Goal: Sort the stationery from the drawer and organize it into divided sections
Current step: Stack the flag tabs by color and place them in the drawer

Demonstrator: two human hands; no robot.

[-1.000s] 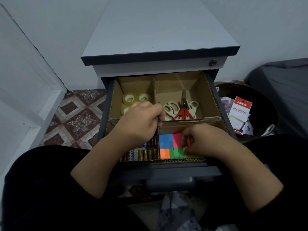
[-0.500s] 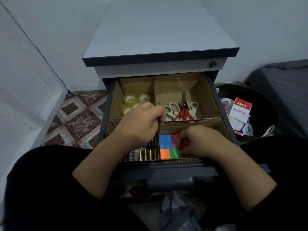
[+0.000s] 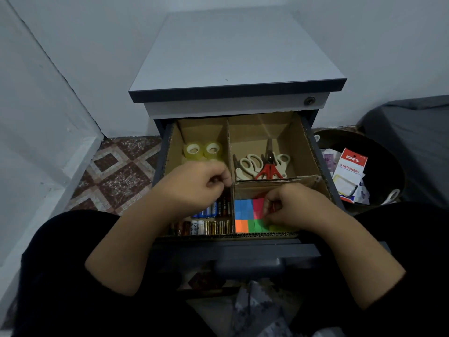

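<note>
The open drawer (image 3: 313,147) holds a cardboard divider (image 3: 228,147) that makes four sections. Tape rolls (image 3: 202,150) lie at the back left and scissors (image 3: 263,164) at the back right. Batteries (image 3: 211,226) fill the front left, and coloured sticky note pads (image 3: 244,211) the front right. My left hand (image 3: 194,188) hovers over the batteries, its curled fingers pinching the top of the centre divider. My right hand (image 3: 291,207) is in the front right section, fingers curled on a pink pad (image 3: 258,205), and hides the pads beneath it.
The grey cabinet top (image 3: 233,57) juts out above the drawer. A dark bin (image 3: 379,147) on the right holds a red and white stationery packet (image 3: 349,171). The drawer handle (image 3: 250,266) is close to my lap. White walls and a step border the patterned floor (image 3: 116,173) on the left.
My right hand has slid a little to the left across the sticky note pads. My left hand has stayed at the divider.
</note>
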